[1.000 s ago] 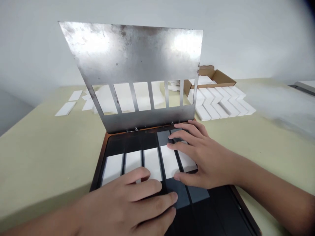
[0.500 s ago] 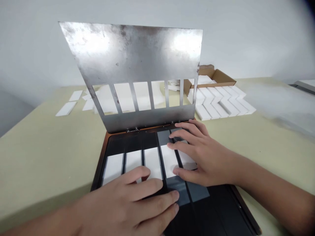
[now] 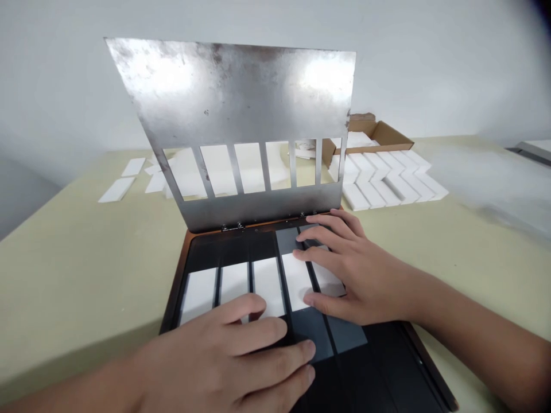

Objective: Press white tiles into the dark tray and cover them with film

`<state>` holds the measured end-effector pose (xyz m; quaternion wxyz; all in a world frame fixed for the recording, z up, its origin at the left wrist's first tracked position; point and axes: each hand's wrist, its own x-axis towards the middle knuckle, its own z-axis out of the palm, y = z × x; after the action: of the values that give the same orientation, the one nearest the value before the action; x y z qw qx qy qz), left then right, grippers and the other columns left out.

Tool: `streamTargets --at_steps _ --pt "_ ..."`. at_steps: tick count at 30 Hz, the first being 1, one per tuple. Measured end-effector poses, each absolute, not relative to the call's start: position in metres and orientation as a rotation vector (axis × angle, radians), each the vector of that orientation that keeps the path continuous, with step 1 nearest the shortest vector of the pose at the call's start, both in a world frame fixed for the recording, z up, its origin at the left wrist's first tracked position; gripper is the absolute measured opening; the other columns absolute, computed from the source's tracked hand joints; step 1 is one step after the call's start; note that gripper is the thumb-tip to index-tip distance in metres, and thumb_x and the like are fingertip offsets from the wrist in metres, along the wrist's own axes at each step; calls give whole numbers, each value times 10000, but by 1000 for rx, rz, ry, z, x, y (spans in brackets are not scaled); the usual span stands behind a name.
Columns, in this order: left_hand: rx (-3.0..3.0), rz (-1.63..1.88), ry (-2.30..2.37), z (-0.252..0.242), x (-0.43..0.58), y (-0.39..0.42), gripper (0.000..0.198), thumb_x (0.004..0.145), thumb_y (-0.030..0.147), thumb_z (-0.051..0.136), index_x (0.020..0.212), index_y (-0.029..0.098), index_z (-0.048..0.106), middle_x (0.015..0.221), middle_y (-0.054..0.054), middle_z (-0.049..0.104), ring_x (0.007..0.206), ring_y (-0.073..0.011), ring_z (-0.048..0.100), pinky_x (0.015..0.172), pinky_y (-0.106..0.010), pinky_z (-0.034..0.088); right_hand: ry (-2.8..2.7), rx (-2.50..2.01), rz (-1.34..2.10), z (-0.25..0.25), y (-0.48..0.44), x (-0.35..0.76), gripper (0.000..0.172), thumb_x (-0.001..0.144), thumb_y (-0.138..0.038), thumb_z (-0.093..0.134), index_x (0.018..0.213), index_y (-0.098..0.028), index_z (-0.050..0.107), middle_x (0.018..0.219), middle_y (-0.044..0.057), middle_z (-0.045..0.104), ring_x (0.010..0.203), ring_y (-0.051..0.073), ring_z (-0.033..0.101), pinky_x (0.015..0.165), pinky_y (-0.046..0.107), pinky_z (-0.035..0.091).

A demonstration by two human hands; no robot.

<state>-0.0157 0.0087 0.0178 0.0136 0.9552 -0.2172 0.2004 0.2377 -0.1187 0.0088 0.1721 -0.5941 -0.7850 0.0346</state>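
Observation:
A black slotted board [image 3: 374, 378] lies in front of me, with a metal plate with rectangular cut-outs [image 3: 245, 109] hinged upright at its back edge. Several white cards lie in a row across the slots, one white card [image 3: 296, 281] at the thumb and index fingertips of my right hand [image 3: 357, 269]. That hand is spread, palm down, covering part of the rightmost visible card. Grey strips [image 3: 313, 331] show above and below these two cards. My left hand [image 3: 236, 361] stretches flat over the near side of the board, its lower fingertips on a grey strip; its thumb overlaps a middle card [image 3: 267, 281].
Behind the board on the right are stacked white card blocks [image 3: 387, 178] and an open cardboard box [image 3: 394, 135]. Loose white cards [image 3: 117, 189] lie on the yellow-green table [image 3: 64, 252] at the left. A wall rises behind.
My left hand has shifted very slightly to the right. The right hand, the cards and the raised plate stay practically where they were.

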Motion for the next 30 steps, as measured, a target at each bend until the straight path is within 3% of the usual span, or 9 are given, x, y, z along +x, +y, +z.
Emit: streamTargets --at_steps 14,20,23,26,30 --pt "3036 566 -539 14 -18 10 409 1109 537 557 1293 230 756 1373 43 747 1152 -221 629 1093 -424 386 -2235 -1660 72 7 -119 240 509 998 -543 639 1366 -194 677 1427 156 634 1498 417 416 1265 681 211" --pt "3062 560 -387 11 -19 11 439 1119 527 513 1314 209 744 1491 -21 674 1140 -262 634 1068 -455 380 -2241 -1678 86 8 -119 240 465 1026 -504 597 1367 -199 678 1431 155 626 1500 420 407 1261 690 206" --pt "3042 550 -323 11 -19 13 437 1110 533 517 1314 221 744 1485 -43 672 1146 -294 637 1046 -463 401 -2251 -1684 108 10 -120 240 419 1014 -381 583 1378 -193 671 1439 154 621 1502 415 405 1264 685 206" --pt "3025 534 -301 11 -18 14 409 1100 517 540 1298 225 747 1413 -77 706 1139 -306 646 1020 -465 418 -2261 -1695 145 11 -120 240 476 946 -256 566 1410 -195 651 1470 146 600 1547 413 358 1279 673 191" --pt "2990 562 -281 8 -18 15 417 1109 481 522 1340 200 724 1367 -80 725 1130 -301 633 1034 -468 402 -2270 -1679 145 12 -122 241 564 871 -285 623 1426 -191 639 1529 158 548 1619 443 227 1290 693 152"
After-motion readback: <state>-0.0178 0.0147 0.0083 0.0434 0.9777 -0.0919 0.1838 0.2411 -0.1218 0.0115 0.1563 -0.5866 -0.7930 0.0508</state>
